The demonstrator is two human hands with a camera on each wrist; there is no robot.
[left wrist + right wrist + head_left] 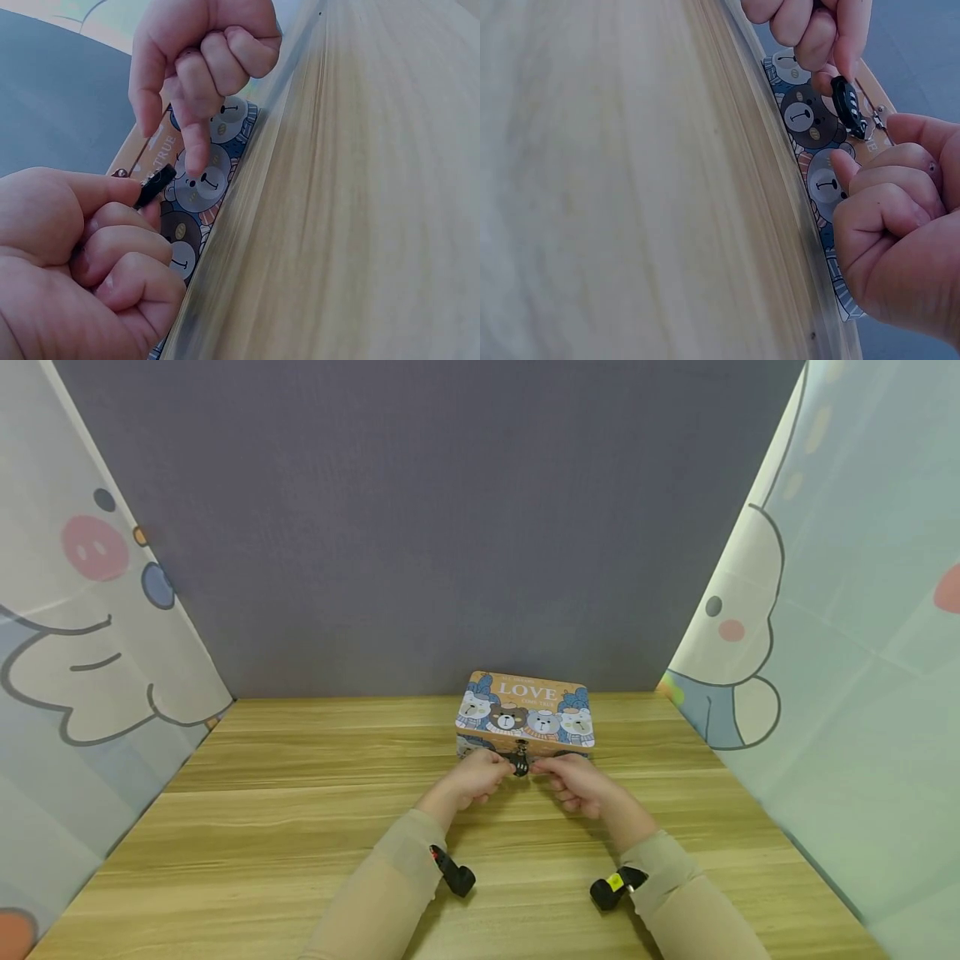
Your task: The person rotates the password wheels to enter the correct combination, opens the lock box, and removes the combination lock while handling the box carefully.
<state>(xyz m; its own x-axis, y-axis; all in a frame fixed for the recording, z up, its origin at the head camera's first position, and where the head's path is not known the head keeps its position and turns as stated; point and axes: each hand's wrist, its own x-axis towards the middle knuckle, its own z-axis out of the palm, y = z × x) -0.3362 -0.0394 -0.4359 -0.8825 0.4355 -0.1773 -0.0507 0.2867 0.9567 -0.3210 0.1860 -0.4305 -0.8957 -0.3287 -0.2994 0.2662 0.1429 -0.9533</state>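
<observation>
setting: wood-grain table point(300, 835), dark grey panel point(442, 527) behind, printed curtains point(847, 635) at both sides.

container: one box point(536, 697), lidded, printed with bears and the word "love"; stands at the table's far part, before the panel. lid down; contents hidden.

fastening: one black padlock point(846, 105) with a row of white-marked dials, at the metal clasp point(878, 118) on the box's front. whether its shackle is locked cannot be told.

left hand point(477, 774): thumb and forefinger pinch the padlock; other fingers curled in.

right hand point(581, 783): thumb and forefinger extended and parted, just beside the padlock, apparently gripping nothing; remaining fingers bent.

step in hand, as judged: handling the padlock at the clasp. next move would seem to call for a steady left pinch while the right fingertips meet the padlock.
</observation>
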